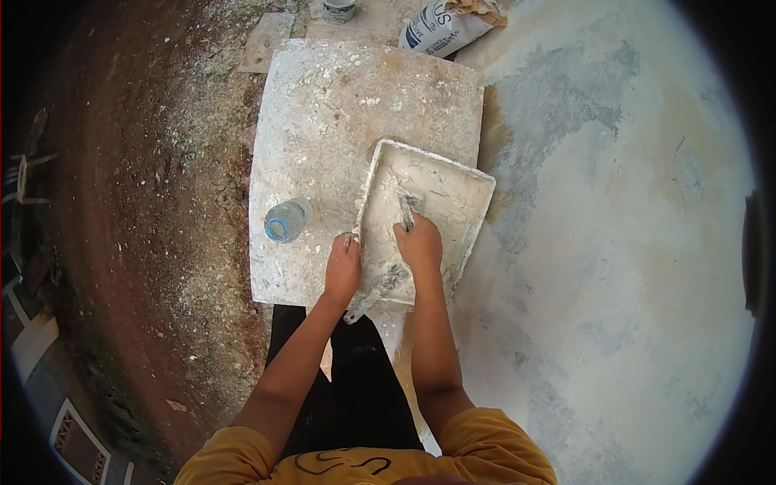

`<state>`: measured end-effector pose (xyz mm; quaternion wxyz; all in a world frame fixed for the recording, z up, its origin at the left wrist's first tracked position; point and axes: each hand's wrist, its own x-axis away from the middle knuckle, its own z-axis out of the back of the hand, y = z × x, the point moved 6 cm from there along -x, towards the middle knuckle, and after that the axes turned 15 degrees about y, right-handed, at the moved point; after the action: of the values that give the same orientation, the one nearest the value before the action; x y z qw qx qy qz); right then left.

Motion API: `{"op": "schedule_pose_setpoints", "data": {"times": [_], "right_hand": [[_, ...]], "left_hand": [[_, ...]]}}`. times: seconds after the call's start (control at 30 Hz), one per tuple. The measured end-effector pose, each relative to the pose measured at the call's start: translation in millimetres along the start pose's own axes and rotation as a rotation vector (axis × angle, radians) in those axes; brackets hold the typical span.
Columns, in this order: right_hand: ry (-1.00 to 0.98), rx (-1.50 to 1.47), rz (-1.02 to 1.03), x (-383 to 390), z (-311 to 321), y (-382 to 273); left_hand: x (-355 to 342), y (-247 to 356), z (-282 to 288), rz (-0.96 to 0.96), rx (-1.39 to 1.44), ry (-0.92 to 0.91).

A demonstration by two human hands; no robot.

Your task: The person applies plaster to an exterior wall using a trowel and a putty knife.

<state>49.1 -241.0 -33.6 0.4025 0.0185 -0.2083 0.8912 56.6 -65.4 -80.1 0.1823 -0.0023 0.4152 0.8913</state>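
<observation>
A shallow rectangular tray [451, 194] smeared with cream-white paste rests on a stained, whitish board [307, 113]. My right hand [418, 241] is closed round a paste-caked tool [409, 206], probably a scraper, whose end sits in the paste. At the tray's left rim, my left hand [343, 263] has its fingers closed on the edge. A second caked tool [386, 283] lies slanting across the tray's near left corner, its end sticking out past the rim. Left of the tray stands a clear plastic bottle [287, 218] with a blue ring at its mouth.
A white sack [436, 32] with a torn paper top lies beyond the board, near a small tub [338, 10]. A pale, patchy plastered surface [606, 283] fills the right side. Rough dirt ground [162, 226] runs along the left. My dark-trousered legs [364, 372] are below the board.
</observation>
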Motion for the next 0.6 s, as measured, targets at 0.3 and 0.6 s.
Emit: {"op": "schedule_pose_setpoints", "data": {"times": [0.3, 0.6], "right_hand": [[0.001, -0.085, 0.006, -30, -25, -15], [0.078, -0.061, 0.012, -47, -4, -31]], "left_hand": [[1, 3, -2, -0.018, -0.012, 0.005], [3, 2, -5, -0.005, -0.041, -0.042]]}}
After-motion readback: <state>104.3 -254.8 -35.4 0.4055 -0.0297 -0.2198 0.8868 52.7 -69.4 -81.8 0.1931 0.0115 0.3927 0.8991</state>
